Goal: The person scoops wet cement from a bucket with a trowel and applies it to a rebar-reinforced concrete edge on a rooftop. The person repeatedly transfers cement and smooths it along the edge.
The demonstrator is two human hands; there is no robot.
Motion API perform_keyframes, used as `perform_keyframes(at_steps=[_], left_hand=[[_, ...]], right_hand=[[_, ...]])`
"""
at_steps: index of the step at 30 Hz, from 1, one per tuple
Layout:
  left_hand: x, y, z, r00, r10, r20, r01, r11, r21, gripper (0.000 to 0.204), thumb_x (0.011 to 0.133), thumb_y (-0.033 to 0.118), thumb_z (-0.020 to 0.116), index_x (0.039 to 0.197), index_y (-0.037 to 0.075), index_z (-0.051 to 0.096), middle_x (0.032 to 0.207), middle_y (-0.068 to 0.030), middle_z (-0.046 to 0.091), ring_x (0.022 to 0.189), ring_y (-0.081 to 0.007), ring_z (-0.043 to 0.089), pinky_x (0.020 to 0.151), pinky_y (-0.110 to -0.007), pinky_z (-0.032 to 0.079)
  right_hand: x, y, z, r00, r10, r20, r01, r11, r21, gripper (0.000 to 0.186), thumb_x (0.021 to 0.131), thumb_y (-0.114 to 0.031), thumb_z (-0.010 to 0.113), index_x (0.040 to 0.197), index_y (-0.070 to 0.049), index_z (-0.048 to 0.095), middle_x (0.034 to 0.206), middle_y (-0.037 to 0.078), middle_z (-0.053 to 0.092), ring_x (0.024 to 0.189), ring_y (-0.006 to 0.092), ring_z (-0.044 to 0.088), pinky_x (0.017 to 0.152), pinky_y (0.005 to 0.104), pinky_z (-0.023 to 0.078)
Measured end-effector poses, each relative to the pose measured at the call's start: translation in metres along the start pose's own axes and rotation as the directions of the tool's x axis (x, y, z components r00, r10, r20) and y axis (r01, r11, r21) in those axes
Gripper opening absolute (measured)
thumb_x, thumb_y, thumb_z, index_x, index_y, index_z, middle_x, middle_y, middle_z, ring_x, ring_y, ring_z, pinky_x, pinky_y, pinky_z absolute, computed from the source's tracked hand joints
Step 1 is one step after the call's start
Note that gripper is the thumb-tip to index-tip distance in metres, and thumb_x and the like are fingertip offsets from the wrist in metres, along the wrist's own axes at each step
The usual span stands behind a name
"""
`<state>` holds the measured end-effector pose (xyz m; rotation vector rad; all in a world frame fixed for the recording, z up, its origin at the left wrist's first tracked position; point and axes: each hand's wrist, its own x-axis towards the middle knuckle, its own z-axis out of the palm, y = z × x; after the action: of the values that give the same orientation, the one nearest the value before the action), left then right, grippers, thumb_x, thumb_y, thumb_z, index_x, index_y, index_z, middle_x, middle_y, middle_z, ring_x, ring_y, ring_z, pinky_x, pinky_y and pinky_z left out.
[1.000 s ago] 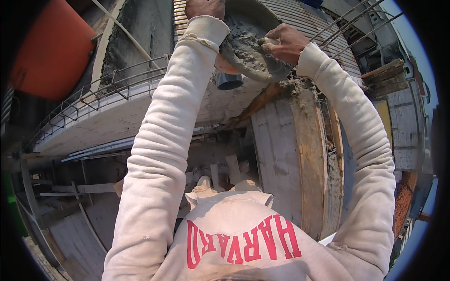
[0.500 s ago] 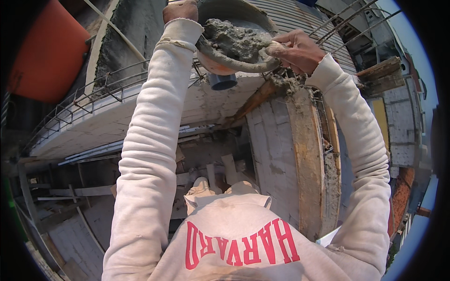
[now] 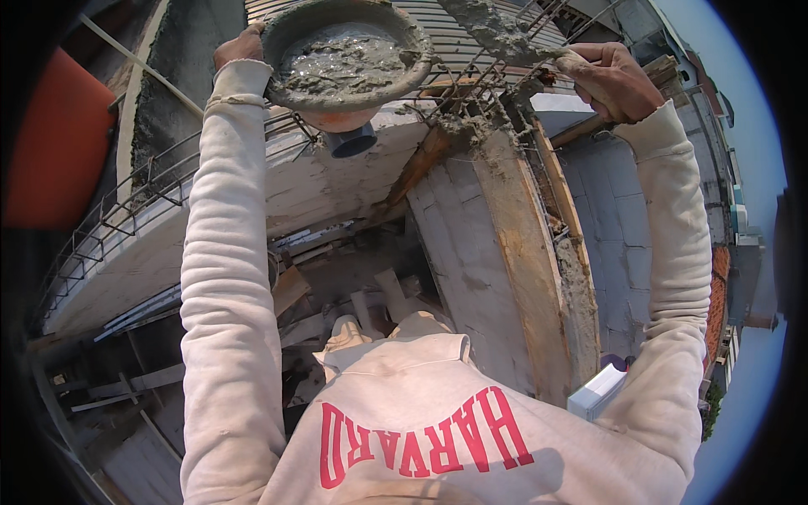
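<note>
My left hand (image 3: 240,46) is closed on the left rim of a round bucket (image 3: 412,71) crusted with grey mortar. Wet mortar (image 3: 341,66) lies inside it. The fingers behind the rim are partly hidden. To the right, my right hand (image 3: 619,80) is wrapped round the handle of a trowel (image 3: 581,66). Its blade, loaded with mortar (image 3: 497,32), points up and left over the steel bars, apart from the bucket. Just beneath that blade is the mortar-smeared top of a timber-boarded column form (image 3: 513,151).
A short grey pipe (image 3: 352,141) shows under the bucket. Bent reinforcing bars (image 3: 151,181) run along the wall at left, below an orange tank (image 3: 59,143). Corrugated sheeting (image 3: 454,29) lies beyond. Grey block walls (image 3: 471,261) drop away below, with loose boards (image 3: 391,290) far down.
My right hand has moved right, lifting the trowel out of the bucket with mortar on its blade. My left hand and the bucket now appear further left in view.
</note>
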<state>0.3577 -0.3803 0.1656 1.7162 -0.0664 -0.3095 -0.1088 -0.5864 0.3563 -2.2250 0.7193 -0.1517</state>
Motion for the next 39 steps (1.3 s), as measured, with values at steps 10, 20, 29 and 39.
perform_keyframes(at_steps=[10,20,29,39], left_hand=[[-0.018,0.002,0.02,0.999,0.051,0.005,-0.051,0.997,0.052,0.047,0.083,0.037,0.086,0.097,-0.008,0.079,0.091,-0.0124,0.078,0.073,-0.018,0.07,0.074,-0.032,0.056],[-0.002,0.001,-0.009,0.994,-0.107,0.012,0.107,0.988,-0.11,0.052,0.081,0.042,0.085,0.098,-0.007,0.079,0.092,-0.0117,0.078,0.076,-0.0161,0.071,0.076,-0.031,0.056],[-0.017,0.011,0.017,0.974,0.203,-0.102,-0.172,0.953,0.251,0.054,0.083,0.043,0.083,0.105,-0.006,0.079,0.099,-0.0141,0.079,0.083,-0.0174,0.072,0.08,-0.032,0.056],[-0.072,0.045,0.043,0.951,0.301,-0.069,-0.272,0.923,0.272,0.054,0.082,0.044,0.083,0.104,-0.005,0.079,0.1,-0.0159,0.079,0.086,-0.0199,0.072,0.083,-0.033,0.056]], right_hand=[[-0.036,0.155,-0.04,0.99,-0.141,-0.027,0.063,0.593,-0.803,0.032,0.086,-0.033,0.074,0.093,-0.003,0.073,0.075,0.011,0.068,0.066,0.0264,0.067,0.063,0.039,0.055],[-0.009,0.059,0.055,0.939,0.172,-0.297,-0.326,0.175,-0.929,0.029,0.087,-0.021,0.072,0.112,-0.008,0.072,0.109,0.016,0.074,0.112,0.0349,0.069,0.1,0.0472,0.053],[-0.037,-0.015,0.013,0.879,-0.326,-0.349,0.005,0.737,-0.675,0.041,0.088,-0.032,0.073,0.119,-0.005,0.075,0.115,0.021,0.074,0.105,0.0388,0.07,0.097,0.0452,0.054],[0.098,-0.056,0.123,0.932,-0.241,0.269,0.352,0.439,-0.827,0.042,0.084,-0.028,0.074,0.118,-0.002,0.076,0.113,0.02,0.073,0.108,0.0368,0.069,0.099,0.0435,0.055]])
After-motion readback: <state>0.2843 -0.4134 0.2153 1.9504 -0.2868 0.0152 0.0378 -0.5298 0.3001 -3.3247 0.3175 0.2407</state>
